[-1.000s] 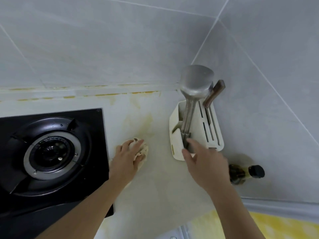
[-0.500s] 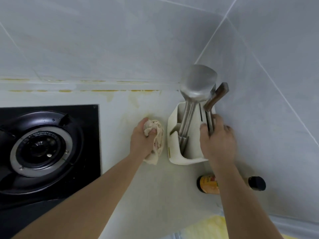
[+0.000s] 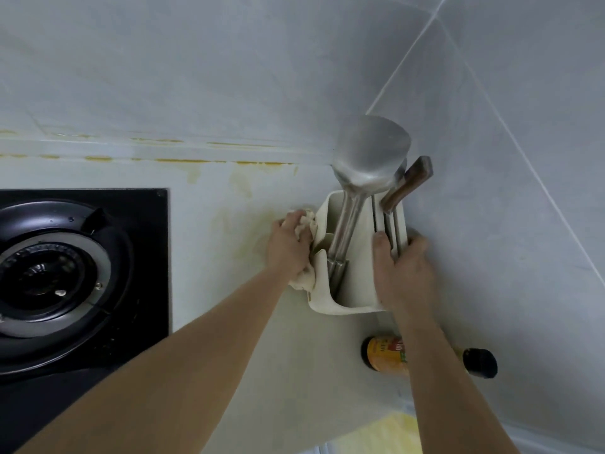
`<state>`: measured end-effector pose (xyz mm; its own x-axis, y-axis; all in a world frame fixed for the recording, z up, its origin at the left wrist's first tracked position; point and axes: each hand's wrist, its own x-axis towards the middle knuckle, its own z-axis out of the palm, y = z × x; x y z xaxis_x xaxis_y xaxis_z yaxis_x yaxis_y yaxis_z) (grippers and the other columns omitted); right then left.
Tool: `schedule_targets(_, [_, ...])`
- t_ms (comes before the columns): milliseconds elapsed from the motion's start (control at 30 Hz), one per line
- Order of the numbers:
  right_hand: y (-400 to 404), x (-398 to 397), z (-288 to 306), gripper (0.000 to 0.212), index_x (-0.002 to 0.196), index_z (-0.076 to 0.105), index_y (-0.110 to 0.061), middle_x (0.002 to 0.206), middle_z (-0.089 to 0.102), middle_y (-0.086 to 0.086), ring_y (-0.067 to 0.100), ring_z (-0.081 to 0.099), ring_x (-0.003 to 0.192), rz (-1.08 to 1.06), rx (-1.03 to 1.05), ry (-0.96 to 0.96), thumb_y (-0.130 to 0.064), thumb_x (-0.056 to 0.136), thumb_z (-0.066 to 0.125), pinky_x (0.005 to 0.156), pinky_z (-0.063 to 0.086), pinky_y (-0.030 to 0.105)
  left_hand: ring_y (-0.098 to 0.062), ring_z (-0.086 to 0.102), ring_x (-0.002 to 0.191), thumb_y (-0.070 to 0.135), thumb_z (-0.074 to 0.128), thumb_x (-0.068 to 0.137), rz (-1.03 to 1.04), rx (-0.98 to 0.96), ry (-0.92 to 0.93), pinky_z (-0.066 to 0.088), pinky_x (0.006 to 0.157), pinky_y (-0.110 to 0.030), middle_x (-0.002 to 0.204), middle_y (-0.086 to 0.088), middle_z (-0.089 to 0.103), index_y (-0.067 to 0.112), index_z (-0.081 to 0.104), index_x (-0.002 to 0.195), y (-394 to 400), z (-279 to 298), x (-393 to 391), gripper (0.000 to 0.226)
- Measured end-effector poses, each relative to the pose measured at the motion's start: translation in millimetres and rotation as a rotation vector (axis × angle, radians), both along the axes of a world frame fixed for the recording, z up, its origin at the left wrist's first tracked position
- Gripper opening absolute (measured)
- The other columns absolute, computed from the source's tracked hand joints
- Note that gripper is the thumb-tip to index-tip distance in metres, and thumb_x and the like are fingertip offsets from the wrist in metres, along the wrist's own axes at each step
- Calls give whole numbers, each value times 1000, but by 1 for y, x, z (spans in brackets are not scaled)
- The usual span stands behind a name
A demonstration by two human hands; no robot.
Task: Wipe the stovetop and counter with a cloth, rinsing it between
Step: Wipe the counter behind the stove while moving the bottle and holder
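Counter wiping, frame centre: left hand [image 3: 288, 247] grips cloth [image 3: 306, 224]; right hand [image 3: 404, 270] clasps utensil holder [image 3: 357, 280], probably shifting it aside next.

utensil holder [image 3: 357, 257], spatula [image 3: 371, 152], knife [image 3: 407, 183], bottle [image 3: 386, 355]

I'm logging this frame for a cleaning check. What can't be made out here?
- Bottle: head view, right forearm covers its middle and label.
- Cloth: mostly hidden by left hand.
- Stovetop: cut off at the left edge.
- Counter under utensil holder: hidden by it and right hand.
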<state>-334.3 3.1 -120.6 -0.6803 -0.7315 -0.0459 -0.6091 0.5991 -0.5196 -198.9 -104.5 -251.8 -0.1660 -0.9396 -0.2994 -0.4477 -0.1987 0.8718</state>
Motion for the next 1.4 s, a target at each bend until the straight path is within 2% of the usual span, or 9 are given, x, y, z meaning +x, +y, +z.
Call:
schedule_targets(133, [-7,-8,4,57,130,47,-13,97,61,-2,23,60,89,-34,6,-94,-60,100,54,76,46,37,-29,56,126,31,56,104,26,3,73,40,100,-28,144,-6,48,30,52,149,60,-8,12,45])
schedule_targets(333, [-10,-11,0,58,122,56,-13,101,65,2,25,61,89,-44,34,-95,-66,99,52,74,44,37,-12,53,128,29,61,103,108,31,238,41,106,-23,140,5,49,30,56,144,143,-1,27,42])
schedule_targets(433, [-10,-17,-6,60,108,62,-15,94,68,3,24,64,84,-18,54,-55,-72,97,46,71,46,37,-11,58,123,40,56,98,181,73,328,47,109,-41,136,4,59,31,57,143,114,0,20,45])
schedule_targets(567, [-11,-20,-8,64,100,63,-14,87,66,3,24,63,80,-11,72,-33,-75,96,44,65,42,33,-17,60,123,40,54,98,186,3,338,48,109,-44,137,2,63,33,54,145,30,15,7,47])
schedule_targets(700, [-11,-25,-12,68,104,64,-13,90,67,5,26,65,82,-17,46,-42,-78,93,45,67,45,34,-10,58,116,34,57,102,145,-113,335,47,104,-31,135,3,58,36,55,143,23,34,7,41])
schedule_targets(867, [-11,-26,-10,58,110,61,-12,93,66,2,17,62,80,-20,25,-68,-68,98,51,59,40,28,4,50,124,30,58,101,137,-209,413,39,102,-9,142,4,44,26,55,143,121,44,19,43])
schedule_targets(1100, [-12,-22,-11,64,114,60,-12,98,66,3,17,61,81,-7,43,-28,-73,96,48,61,40,29,-26,55,125,29,54,104,198,61,190,45,107,-36,142,-8,48,28,51,148,72,1,1,44])
schedule_targets(1267, [-12,-27,-15,73,102,63,-14,91,67,4,24,65,81,-5,58,-32,-83,90,41,60,41,31,9,50,106,23,57,104,204,124,266,43,102,-21,135,-3,48,26,55,140,157,37,17,36])
schedule_targets(1400, [-14,-30,-16,83,94,66,-12,84,68,6,27,66,76,-12,78,-23,-89,84,36,60,43,33,24,47,104,21,58,104,239,147,392,37,84,2,129,5,46,26,56,137,187,47,10,33])
